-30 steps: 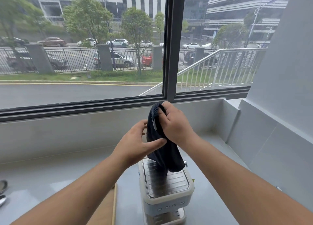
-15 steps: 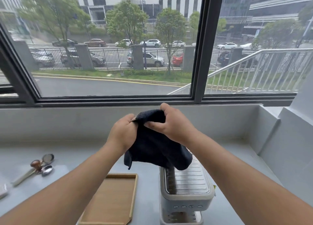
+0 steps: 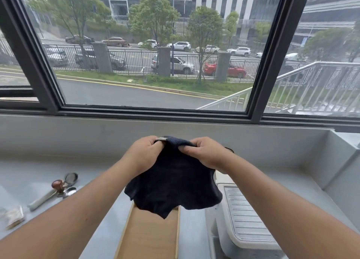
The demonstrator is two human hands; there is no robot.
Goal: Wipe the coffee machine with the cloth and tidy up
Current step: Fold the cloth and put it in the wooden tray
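A: Holding check first. We see the left hand (image 3: 145,153) and right hand (image 3: 206,153) both pinching the cloth (image 3: 173,182) at its top edge, fingers curled and clamped on the fabric.

B: Agreed. We log it as dark navy and soft, hanging loose below the fingers with a wavy hem. A pale tag (image 3: 162,139) sits right at the left fingertips.

A: Hidden parts?

B: Its right corner goes behind the right hand. The coffee machine (image 3: 243,219), white with a ridged top, is below and right of the right fingers. It's cut off by the frame edge and partly behind the forearm.

A: Surroundings?

B: The wooden tray (image 3: 150,237) lies straight below the fingers, with the cloth covering its far end. A brown-knobbed tool (image 3: 57,184) lies among metal pieces well left of the left fingers, on the grey counter (image 3: 97,171). There's a blurred packet (image 3: 13,216) further left, and we can't tell what it is.
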